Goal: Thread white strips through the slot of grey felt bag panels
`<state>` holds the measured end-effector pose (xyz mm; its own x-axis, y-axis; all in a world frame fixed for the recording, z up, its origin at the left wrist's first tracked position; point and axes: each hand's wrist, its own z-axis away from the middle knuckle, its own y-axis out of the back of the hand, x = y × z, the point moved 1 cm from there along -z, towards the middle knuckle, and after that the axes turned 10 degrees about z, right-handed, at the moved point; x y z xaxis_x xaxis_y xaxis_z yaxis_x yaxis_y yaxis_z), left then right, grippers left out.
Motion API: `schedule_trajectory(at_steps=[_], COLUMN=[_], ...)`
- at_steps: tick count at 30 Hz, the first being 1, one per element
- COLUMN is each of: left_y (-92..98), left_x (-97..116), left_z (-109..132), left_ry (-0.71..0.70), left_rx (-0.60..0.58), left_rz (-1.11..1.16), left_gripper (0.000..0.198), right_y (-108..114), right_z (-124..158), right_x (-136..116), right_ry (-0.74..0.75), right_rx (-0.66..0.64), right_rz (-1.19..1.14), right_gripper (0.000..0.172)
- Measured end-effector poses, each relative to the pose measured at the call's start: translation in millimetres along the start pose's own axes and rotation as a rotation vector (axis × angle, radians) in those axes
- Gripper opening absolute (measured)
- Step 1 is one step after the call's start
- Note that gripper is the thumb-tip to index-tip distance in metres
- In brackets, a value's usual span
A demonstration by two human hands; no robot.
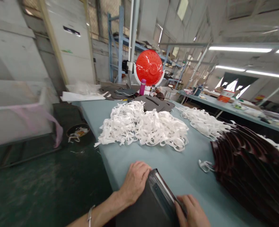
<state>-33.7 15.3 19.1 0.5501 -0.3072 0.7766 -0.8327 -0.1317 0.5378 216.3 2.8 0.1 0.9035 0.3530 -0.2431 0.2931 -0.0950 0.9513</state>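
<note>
My left hand [136, 181] lies closed over the far corner of a dark flat piece [151, 205] with a pale layered edge, at the near edge of the blue-grey table [120, 160]. My right hand [192, 211] presses its fingers on the same piece's right edge, pinching it. A big heap of white strips [141, 126] lies just beyond the hands. On the right sits a fanned stack of dark brown pieces [250, 170], with a loose white strip [204, 165] beside it.
A second pile of white strips [203, 121] lies further right. Dark cut pieces [153, 102], a pink bottle [142, 86] and a red fan [149, 67] stand at the table's far end. A pale bin [14, 110] and a round waste tub [78, 132] are on the floor left.
</note>
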Motion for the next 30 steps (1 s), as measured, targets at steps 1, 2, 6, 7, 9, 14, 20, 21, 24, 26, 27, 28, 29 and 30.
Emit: schedule_trajectory(at_steps=[1,2,6,7,9,14,20,21,24,26,27,28,29,30], left_y=[7.9,16.0,43.9,48.6,54.7,54.5,44.1,42.7,40.7,41.3,42.1,43.2,44.6,46.2], left_x=[-9,-18,-55,-63,-74,-90,-108,-109,-109,-106,-103,-100,-96,-92], left_z=[-4,-8,-31,-37,-48,-61,-64,-64,-66,-67,-66,-65,-64,-61], left_ry=[0.011,0.021,0.025,0.014,-0.013,-0.015,0.081,0.085,0.109,0.136,0.146,0.149,0.144,0.131], left_rx=[0.08,0.169,0.486,0.528,0.552,0.362,0.314,0.32,0.332,0.335,0.332,0.322,0.305,0.277], left_rz=[-0.036,-0.086,-0.3,-0.339,-0.392,-0.449,-0.531,-0.523,-0.444,-0.389,-0.37,-0.354,-0.334,-0.311], left_gripper=[0.027,0.025,0.03,0.034,0.041,0.051,0.036,0.035,0.033,0.029,0.026,0.023,0.02,0.018], right_y=[-1,-4,-25,-33,-50,-80,-50,-40,-11,0,3,3,1,-2], right_z=[-17,-35,-113,-132,-168,-214,-155,-136,-84,-61,-56,-54,-55,-59], right_x=[-18,-39,-119,-135,-162,-191,-145,-130,-91,-73,-69,-68,-69,-73], right_ry=[-0.018,-0.025,-0.293,-0.339,-0.41,-0.544,-0.561,-0.552,-0.553,-0.555,-0.551,-0.541,-0.527,-0.508], right_rx=[-0.01,-0.036,-0.214,-0.278,-0.36,-0.474,-0.47,-0.466,-0.442,-0.392,-0.363,-0.336,-0.316,-0.306], right_rz=[-0.109,-0.239,-0.966,-1.034,-1.13,-1.266,-1.276,-1.27,-1.231,-1.165,-1.134,-1.111,-1.101,-1.104], right_gripper=[0.017,0.018,0.006,0.006,0.019,0.025,0.026,0.026,0.02,0.018,0.018,0.019,0.02,0.021])
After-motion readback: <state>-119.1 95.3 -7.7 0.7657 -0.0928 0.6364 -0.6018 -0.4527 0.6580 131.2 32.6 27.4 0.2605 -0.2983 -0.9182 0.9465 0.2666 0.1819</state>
